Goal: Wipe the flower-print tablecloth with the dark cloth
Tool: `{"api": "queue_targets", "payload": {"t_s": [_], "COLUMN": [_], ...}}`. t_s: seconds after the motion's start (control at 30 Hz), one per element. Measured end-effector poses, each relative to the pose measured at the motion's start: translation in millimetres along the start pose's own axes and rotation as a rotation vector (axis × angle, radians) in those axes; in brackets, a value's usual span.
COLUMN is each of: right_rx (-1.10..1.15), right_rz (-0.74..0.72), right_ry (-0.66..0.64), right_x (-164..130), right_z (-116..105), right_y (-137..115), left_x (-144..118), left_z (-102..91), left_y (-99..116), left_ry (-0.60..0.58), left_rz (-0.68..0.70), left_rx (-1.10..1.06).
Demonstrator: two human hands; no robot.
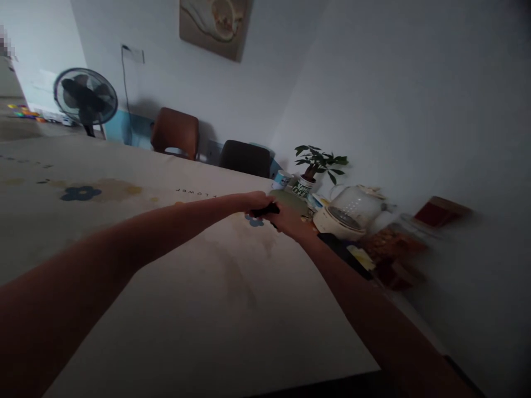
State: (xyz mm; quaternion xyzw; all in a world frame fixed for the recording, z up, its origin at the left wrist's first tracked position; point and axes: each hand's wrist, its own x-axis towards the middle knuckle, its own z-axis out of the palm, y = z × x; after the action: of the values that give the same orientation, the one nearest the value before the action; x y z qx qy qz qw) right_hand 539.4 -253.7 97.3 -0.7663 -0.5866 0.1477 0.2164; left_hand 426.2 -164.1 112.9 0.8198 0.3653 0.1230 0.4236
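Note:
Both my arms reach far forward over a table covered with a pale cloth (pixel 199 287) printed with blue flowers. My left hand (pixel 251 201) and my right hand (pixel 288 220) meet near the table's far right side, and a small black object (pixel 266 210) sits between them. Both hands appear closed on it; the picture is blurred and I cannot tell what the object is. Just beyond the hands lie a glass kettle (pixel 348 213) and a small potted plant (pixel 315 168).
Along the right wall stand a mug (pixel 282 179), snack packets (pixel 390 243) and a red box (pixel 437 213). Two chairs (pixel 175 132) are at the table's far side. A standing fan (pixel 86 99) is at the back left, a picture (pixel 213 25) hangs on the wall.

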Motion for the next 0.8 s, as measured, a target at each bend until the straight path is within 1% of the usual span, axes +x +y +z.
{"api": "queue_targets", "payload": {"t_s": [0.07,0.1,0.17,0.23,0.3,0.37,0.4,0.43,0.5,0.57,0.63,0.67,0.7,0.77,0.8], "right_rx": [0.185,0.273,0.428,0.535,0.680,0.818,0.867,0.893,0.920,0.994,1.052,1.021,0.941,0.718,0.610], "right_rz": [0.054,0.072,0.073,0.044,0.046,0.086,0.106,0.119,0.114,0.080,-0.008,-0.074,-0.140,-0.227,-0.243], "right_ry": [-0.057,-0.086,-0.152,-0.227,-0.374,-0.574,-0.662,-0.723,-0.783,-0.855,-0.909,-0.891,-0.835,-0.674,-0.591], "right_x": [-1,-1,-1,-3,-8,-16,-20,-23,-27,-25,-18,-13,-6,10,21], "right_z": [-8,-11,-16,-15,-9,2,8,16,28,36,38,36,34,30,28], "right_y": [-4,-7,-17,-28,-38,-45,-47,-49,-52,-56,-60,-62,-64,-68,-71], "left_x": [-11,-17,-28,-41,-55,-70,-78,-86,-98,-105,-105,-102,-97,-81,-70], "left_z": [-7.0,-9.3,-11.6,-11.8,-11.0,-9.6,-8.6,-7.4,-6.1,-8.3,-16.2,-22.2,-29.5,-46.6,-55.9], "left_y": [0,-3,-15,-31,-48,-60,-65,-68,-70,-69,-65,-62,-60,-56,-55], "left_ry": [0.107,0.181,0.314,0.427,0.505,0.506,0.474,0.431,0.362,0.329,0.313,0.311,0.308,0.323,0.346], "left_rz": [0.092,0.180,0.412,0.645,0.818,0.920,0.919,0.874,0.687,0.512,0.427,0.400,0.373,0.312,0.283], "left_rx": [0.075,0.116,0.207,0.277,0.302,0.311,0.309,0.297,0.243,0.199,0.187,0.198,0.222,0.310,0.368]}}
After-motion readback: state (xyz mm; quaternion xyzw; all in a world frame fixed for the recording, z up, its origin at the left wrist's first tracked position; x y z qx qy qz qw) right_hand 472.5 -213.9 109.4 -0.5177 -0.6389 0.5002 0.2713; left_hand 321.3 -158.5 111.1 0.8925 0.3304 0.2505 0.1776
